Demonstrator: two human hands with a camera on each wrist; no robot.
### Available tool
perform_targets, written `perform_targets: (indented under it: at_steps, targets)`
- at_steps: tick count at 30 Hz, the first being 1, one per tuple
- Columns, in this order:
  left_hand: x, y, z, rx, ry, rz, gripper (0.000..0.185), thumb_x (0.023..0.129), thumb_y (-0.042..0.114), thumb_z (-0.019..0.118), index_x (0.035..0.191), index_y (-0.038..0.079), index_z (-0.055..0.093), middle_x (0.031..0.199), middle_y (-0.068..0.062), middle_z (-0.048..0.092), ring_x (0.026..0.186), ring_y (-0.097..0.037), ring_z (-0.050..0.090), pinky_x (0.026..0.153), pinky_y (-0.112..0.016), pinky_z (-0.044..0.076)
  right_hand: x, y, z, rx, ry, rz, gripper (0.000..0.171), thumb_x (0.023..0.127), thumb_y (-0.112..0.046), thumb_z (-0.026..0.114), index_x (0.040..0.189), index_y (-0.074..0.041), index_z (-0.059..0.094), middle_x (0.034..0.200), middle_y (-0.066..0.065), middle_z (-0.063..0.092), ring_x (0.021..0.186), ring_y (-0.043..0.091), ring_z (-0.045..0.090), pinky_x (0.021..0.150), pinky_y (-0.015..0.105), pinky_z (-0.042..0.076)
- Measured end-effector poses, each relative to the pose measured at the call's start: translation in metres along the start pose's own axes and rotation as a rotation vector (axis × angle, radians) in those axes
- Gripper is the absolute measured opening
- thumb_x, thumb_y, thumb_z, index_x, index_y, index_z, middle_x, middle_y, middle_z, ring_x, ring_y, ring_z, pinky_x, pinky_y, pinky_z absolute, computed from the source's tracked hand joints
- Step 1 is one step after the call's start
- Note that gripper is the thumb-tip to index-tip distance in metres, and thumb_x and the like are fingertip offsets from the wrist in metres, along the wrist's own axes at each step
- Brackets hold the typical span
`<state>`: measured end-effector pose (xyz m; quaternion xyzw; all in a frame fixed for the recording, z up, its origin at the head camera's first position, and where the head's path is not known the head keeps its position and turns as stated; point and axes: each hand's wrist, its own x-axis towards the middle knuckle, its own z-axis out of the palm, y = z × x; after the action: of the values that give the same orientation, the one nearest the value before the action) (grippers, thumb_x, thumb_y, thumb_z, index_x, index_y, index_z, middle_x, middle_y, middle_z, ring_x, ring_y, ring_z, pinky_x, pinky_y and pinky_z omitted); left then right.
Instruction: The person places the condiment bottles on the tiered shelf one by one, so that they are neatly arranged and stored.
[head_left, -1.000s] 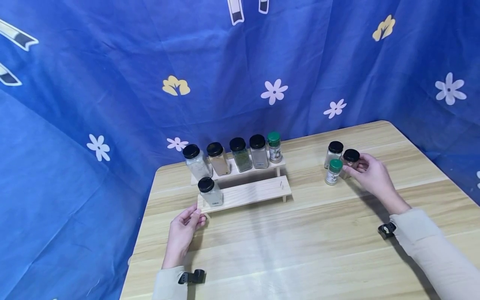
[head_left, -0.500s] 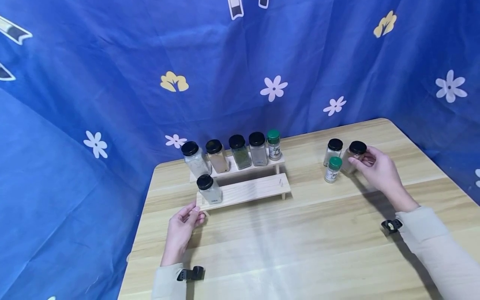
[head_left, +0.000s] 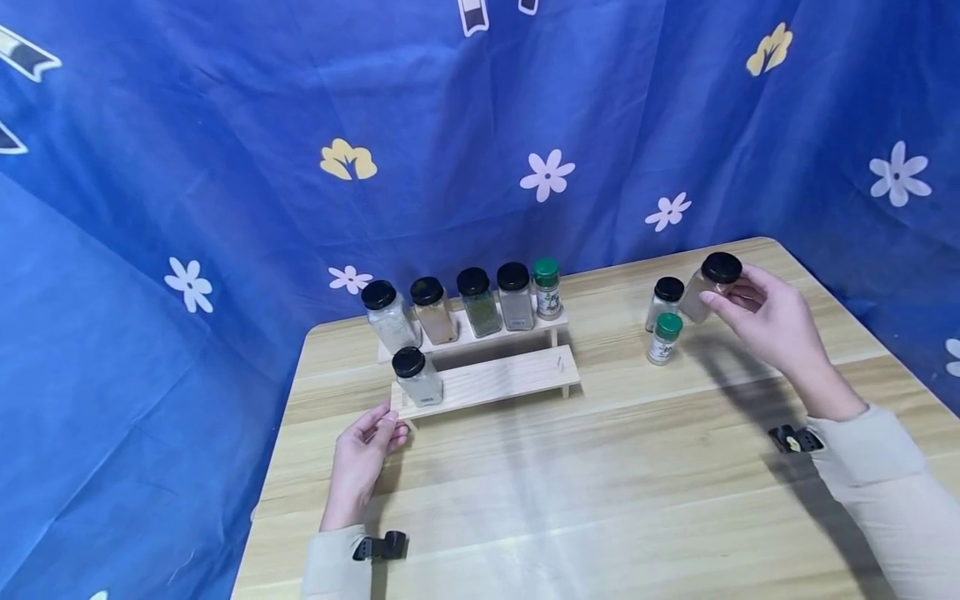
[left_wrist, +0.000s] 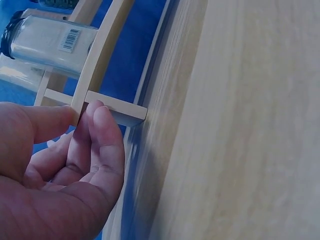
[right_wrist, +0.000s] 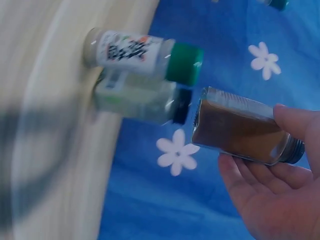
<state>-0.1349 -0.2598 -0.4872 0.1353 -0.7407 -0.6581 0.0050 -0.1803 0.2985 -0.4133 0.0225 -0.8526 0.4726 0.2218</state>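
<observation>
My right hand (head_left: 783, 333) grips a black-lidded spice jar of brown powder (right_wrist: 237, 127) by its upper part, thumb on one side and fingers on the other. The jar hangs tilted above the table at the right. My left hand (head_left: 360, 462) pinches the left front corner of a two-step wooden spice rack (head_left: 510, 379); in the left wrist view the thumb (left_wrist: 52, 120) lies against the shelf's end, with fingers curled beneath. On the rack's lower step, at the left end, stands a black-lidded jar of pale contents (head_left: 422, 385).
Along the upper step stand several black-lidded jars (head_left: 480, 312) and a green-capped shaker (head_left: 548, 298). At the table's right, another green-capped shaker (head_left: 663, 343) stands before a black-lidded jar (head_left: 660, 315). A blue patterned curtain (head_left: 450, 167) hangs behind the wooden table (head_left: 570, 483).
My right hand has lifted the jar of brown powder off the table, moving it up and slightly right, away from the two containers beside it. My left hand stays at the rack's corner.
</observation>
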Motion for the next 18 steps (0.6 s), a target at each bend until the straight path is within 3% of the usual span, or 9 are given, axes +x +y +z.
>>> perform_targets:
  at_steps: [5, 9, 12, 15, 18]
  targets:
    - [-0.002, 0.001, -0.001, -0.004, 0.000, 0.001, 0.045, 0.108, 0.010, 0.059, 0.148, -0.007, 0.051, 0.099, -0.002, 0.076, 0.088, -0.006, 0.074, 0.086, -0.020, 0.068, -0.004, -0.023, 0.010, 0.041, -0.034, -0.060, 0.039, 0.093, -0.008, 0.081, 0.129, 0.001, 0.069, 0.099, -0.026, 0.066, 0.091, -0.019, 0.063, 0.084, -0.003, 0.054]
    - [-0.002, 0.001, -0.001, -0.009, 0.004, -0.004, 0.044, 0.108, 0.010, 0.059, 0.148, -0.006, 0.052, 0.098, -0.001, 0.076, 0.087, -0.005, 0.073, 0.086, -0.020, 0.068, -0.009, -0.036, 0.026, 0.083, -0.080, -0.092, 0.039, 0.092, -0.005, 0.080, 0.129, 0.001, 0.069, 0.108, 0.004, 0.076, 0.094, -0.016, 0.065, 0.086, -0.001, 0.056]
    - [-0.002, 0.002, -0.001, -0.009, 0.007, -0.006, 0.044, 0.108, 0.010, 0.059, 0.147, -0.006, 0.052, 0.097, 0.000, 0.076, 0.086, -0.005, 0.073, 0.086, -0.020, 0.068, -0.013, -0.044, 0.040, 0.102, -0.126, -0.103, 0.039, 0.093, -0.005, 0.080, 0.130, 0.000, 0.069, 0.113, 0.022, 0.076, 0.095, -0.015, 0.066, 0.089, 0.001, 0.057]
    - [-0.002, 0.002, -0.001, -0.009, 0.009, -0.004, 0.043, 0.107, 0.010, 0.060, 0.147, -0.006, 0.053, 0.097, -0.001, 0.076, 0.085, -0.005, 0.073, 0.085, -0.020, 0.068, -0.018, -0.052, 0.054, 0.093, -0.180, -0.112, 0.037, 0.095, -0.010, 0.079, 0.129, -0.001, 0.068, 0.113, 0.023, 0.076, 0.096, -0.013, 0.066, 0.092, 0.003, 0.057]
    - [-0.002, 0.001, -0.001, -0.012, 0.008, -0.004, 0.042, 0.107, 0.009, 0.059, 0.146, -0.007, 0.053, 0.097, -0.002, 0.076, 0.085, -0.005, 0.073, 0.085, -0.020, 0.068, -0.021, -0.057, 0.067, 0.095, -0.235, -0.116, 0.039, 0.095, -0.014, 0.079, 0.131, -0.002, 0.068, 0.114, 0.019, 0.077, 0.100, 0.000, 0.071, 0.095, 0.006, 0.059]
